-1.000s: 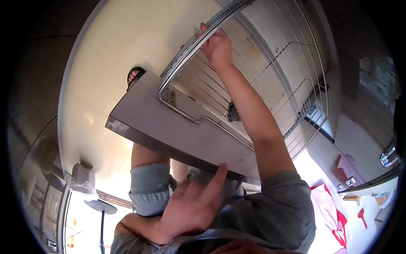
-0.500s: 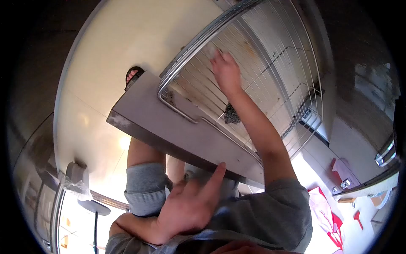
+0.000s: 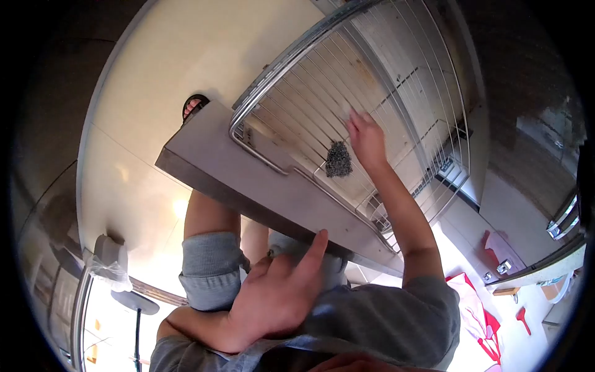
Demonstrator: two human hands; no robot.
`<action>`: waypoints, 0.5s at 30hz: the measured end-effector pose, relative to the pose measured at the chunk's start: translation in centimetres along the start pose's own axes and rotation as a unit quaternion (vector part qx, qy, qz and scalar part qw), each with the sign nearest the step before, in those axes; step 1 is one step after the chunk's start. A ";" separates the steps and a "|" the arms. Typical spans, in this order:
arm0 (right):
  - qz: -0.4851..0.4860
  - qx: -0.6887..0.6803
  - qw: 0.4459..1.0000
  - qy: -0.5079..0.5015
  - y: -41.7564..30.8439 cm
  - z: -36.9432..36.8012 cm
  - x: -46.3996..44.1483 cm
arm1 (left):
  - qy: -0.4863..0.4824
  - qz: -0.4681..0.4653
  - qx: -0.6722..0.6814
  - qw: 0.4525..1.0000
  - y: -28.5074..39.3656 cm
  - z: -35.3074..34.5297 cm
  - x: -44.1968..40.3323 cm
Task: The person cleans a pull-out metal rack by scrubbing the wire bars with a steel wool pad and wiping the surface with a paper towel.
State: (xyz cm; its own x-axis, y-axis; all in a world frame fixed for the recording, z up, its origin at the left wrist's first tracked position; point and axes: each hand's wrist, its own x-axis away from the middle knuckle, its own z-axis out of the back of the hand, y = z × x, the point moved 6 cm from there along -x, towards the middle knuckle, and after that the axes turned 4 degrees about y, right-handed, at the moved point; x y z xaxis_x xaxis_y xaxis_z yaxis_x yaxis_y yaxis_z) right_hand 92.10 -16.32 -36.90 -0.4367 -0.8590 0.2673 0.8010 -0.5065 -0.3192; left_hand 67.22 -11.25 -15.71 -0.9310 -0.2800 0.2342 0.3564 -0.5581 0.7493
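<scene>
My right hand [image 3: 366, 137] is over a pulled-out wire drawer basket [image 3: 304, 80], its fingers pinched together beside one of the thin wires. Whatever is between the fingertips is hidden. A dark grey steel wool scourer [image 3: 338, 160] sits on the wires just left of that hand, apart from it. My left hand [image 3: 279, 297] rests low in front of my lap, one digit stretched up to the edge of the grey drawer front [image 3: 242, 167]. The other fingers of this hand are partly bent, and I see nothing in them.
Pale floor [image 3: 155, 93] lies left of the drawer, with a sandalled foot [image 3: 193, 106] beside the drawer front's corner. Dark cabinet doors [image 3: 527, 124] stand at the right. A pink and red cloth [image 3: 474, 310] and a red tool [image 3: 524, 321] are at lower right.
My right hand has moved down and to the right along the basket, toward me. The steel wool scourer, partly behind my forearm before, now shows fully. My left hand has barely moved.
</scene>
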 end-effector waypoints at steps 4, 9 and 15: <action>0.047 -0.152 0.983 0.094 -9.6 -2.6 -8.1 | -0.016 0.094 0.034 0.995 -0.7 -0.5 -0.1; 0.060 -0.186 0.973 0.121 -9.0 -3.1 -8.1 | -0.011 0.041 -0.008 0.999 -0.3 0.0 -0.4; -0.107 -0.196 0.975 0.015 3.4 -2.1 3.2 | -0.026 0.034 -0.008 0.999 0.0 -0.1 -0.1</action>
State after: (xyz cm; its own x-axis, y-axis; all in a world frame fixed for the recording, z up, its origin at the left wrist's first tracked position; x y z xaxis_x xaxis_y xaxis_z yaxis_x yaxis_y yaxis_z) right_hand 92.53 -20.92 -39.00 -0.5935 -0.7292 0.3406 0.4753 -0.6591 -0.5829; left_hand 67.35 -11.28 -15.81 -0.9073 -0.2766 0.3167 0.4198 -0.5513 0.7210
